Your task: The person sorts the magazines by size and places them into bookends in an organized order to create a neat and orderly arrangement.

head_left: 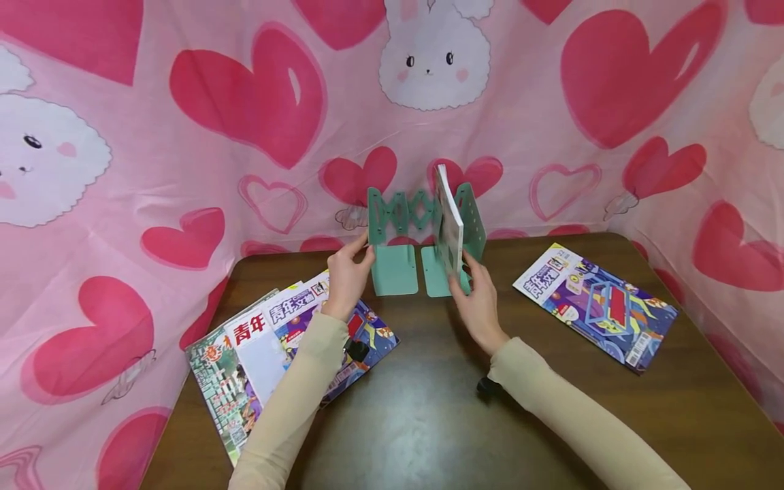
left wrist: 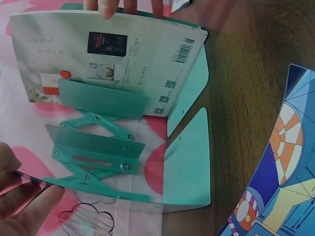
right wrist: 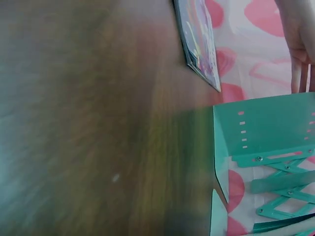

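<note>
A green expandable book stand (head_left: 395, 271) with scissor-like links stands at the back of the table. My left hand (head_left: 348, 273) pinches its left end plate; in the left wrist view the thumb and fingers (left wrist: 42, 206) lie on either side of that plate's edge. A thin magazine (head_left: 449, 224) stands upright in the right part of the stand, beside the right end plate. My right hand (head_left: 479, 306) grips its near edge, and several of its fingertips (left wrist: 106, 9) show over that edge. The back cover, with a barcode, faces left.
Several overlapping magazines (head_left: 248, 354) lie on the left of the brown table (head_left: 429, 422), partly under my left forearm. Another magazine (head_left: 600, 306) with a purple cover lies flat at the right. Pink heart-patterned fabric (head_left: 367, 122) hangs right behind the stand.
</note>
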{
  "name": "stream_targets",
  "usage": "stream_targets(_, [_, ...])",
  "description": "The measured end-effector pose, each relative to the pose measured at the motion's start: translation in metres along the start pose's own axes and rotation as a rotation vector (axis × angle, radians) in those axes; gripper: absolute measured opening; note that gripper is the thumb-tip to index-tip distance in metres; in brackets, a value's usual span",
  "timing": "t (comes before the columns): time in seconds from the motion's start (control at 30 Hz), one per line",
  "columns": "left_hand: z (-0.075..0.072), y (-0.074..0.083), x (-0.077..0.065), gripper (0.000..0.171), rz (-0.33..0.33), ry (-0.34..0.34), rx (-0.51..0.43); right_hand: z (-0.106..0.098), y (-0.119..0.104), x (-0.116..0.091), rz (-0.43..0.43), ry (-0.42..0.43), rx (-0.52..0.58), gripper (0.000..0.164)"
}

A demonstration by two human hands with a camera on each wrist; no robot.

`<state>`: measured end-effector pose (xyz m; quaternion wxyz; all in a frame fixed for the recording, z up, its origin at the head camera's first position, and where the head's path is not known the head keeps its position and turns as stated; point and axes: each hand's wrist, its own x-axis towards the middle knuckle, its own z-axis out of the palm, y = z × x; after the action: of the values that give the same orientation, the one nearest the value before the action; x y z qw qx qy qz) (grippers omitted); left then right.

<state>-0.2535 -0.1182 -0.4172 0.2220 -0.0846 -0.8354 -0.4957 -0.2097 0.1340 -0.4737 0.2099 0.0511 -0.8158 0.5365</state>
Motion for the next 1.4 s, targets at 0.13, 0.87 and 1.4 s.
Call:
stream_targets(0.13, [0.001, 0.001, 0.0, 0.04, 0.011, -0.003, -0.01, -0.016, -0.002, -0.009, -0.059, -0.001, -0.042, 0.052])
stream_targets(0.87, [0.002, 0.002, 0.002, 0.041, 0.015, -0.009, -0.008, -0.143, 0.033, -0.027, -0.041, -0.407, -0.515, 0.045])
stream_targets(1.4, [-0.001, -0.001, -0.001, 0.04, 0.001, 0.008, -0.012, -0.205, 0.065, -0.017, 0.138, -0.554, -0.801, 0.071])
